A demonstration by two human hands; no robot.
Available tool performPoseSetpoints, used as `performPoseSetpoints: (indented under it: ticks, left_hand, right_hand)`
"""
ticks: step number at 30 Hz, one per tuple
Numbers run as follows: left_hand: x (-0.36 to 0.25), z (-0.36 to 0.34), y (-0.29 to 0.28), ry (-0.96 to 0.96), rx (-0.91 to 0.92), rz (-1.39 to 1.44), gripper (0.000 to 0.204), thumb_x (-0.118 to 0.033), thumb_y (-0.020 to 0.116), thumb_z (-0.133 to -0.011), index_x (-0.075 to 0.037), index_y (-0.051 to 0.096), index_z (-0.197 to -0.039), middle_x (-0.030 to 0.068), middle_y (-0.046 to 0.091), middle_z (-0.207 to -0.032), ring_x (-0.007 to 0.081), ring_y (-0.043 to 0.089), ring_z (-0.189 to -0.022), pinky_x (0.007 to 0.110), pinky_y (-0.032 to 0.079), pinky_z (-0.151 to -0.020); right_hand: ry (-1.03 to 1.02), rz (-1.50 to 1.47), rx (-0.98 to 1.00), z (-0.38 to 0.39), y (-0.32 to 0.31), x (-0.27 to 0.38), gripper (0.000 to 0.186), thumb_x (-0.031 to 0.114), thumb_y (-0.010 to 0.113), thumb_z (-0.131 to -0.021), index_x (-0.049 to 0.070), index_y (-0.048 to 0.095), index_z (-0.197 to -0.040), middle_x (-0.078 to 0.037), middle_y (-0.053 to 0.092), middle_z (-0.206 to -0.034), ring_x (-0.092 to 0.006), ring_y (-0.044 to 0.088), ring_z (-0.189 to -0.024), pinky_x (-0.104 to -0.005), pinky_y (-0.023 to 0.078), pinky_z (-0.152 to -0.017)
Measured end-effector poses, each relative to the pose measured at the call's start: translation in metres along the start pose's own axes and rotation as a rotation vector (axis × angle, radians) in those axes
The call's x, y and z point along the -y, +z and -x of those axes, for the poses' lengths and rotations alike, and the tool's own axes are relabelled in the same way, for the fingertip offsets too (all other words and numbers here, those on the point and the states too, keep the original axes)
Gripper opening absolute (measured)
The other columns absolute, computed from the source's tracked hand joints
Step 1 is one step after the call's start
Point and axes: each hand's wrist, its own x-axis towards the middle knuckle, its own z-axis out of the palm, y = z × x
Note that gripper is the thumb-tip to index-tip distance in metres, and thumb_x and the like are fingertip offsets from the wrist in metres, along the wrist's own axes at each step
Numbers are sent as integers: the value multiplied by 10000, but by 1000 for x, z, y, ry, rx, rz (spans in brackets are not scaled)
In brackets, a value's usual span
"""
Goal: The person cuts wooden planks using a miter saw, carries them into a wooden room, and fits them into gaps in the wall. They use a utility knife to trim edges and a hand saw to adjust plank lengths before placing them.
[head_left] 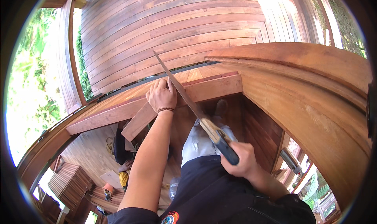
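Observation:
My right hand (241,159) is closed round the handle of a handsaw (184,91). Its long blade slants up and to the left, with the tip over the planks ahead. My left hand (161,95) is curled over a short wooden board (138,122), gripping it close beside the blade. This board lies slanted across the edge of a wooden beam (220,87), and its near end sticks out past it. Part of the board is hidden under my left hand, and I cannot tell whether the teeth touch the wood.
Wooden planking (172,21) spreads beyond the beam. A wide curved timber (310,90) runs along the right. Below at left are a partly hidden person (122,149) and stacked slats (70,184). A plastic bottle (174,186) stands by my body.

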Motion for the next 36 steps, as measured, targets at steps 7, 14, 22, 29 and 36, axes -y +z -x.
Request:
performPoseSetpoints:
  ticks: [7, 14, 22, 29, 36]
  left_hand:
    - [-2, 0, -2, -21, 19, 2, 415, -454, 492, -1025, -125, 689, -866, 65, 714, -933, 285, 660, -988, 443, 446, -880]
    - [-2, 0, -2, -40, 40, -15, 442, -478, 472, -1037, -126, 688, -878, 65, 711, -945, 287, 654, -1000, 448, 439, -877]
    - [-3, 0, -3, -46, 28, -15, 484, -527, 505, -1022, -132, 694, -817, 35, 729, -978, 261, 663, -1001, 433, 448, -877]
    - [-2, 1, -3, -42, 25, 10, 482, -523, 495, -1027, -138, 682, -804, 28, 721, -959, 266, 655, -964, 431, 439, -861]
    - [1, 1, -1, -22, -19, 26, 414, -446, 512, -1019, -125, 669, -810, 26, 715, -942, 263, 649, -938, 430, 437, -864]
  right_hand:
    - [-14, -15, -17, -3, 0, -1, 136, 41, 726, -734, 16, 592, -732, -141, 577, -627, -305, 609, -518, -386, 471, -503]
    - [119, -41, 23, -12, -6, 0, 147, 76, 731, -764, 24, 595, -748, -140, 589, -643, -299, 614, -544, -384, 494, -547]
    - [196, -57, 50, -17, -11, 0, 136, 71, 735, -770, 12, 613, -757, -126, 584, -627, -244, 598, -524, -357, 472, -528]
    - [128, -88, -11, -22, 4, -2, 177, 31, 720, -773, 15, 557, -707, -78, 521, -583, -162, 505, -474, -313, 410, -487]
    - [-22, 17, 1, -12, 9, 4, 130, 25, 712, -750, 12, 585, -727, -116, 566, -600, -258, 590, -492, -349, 467, -507]
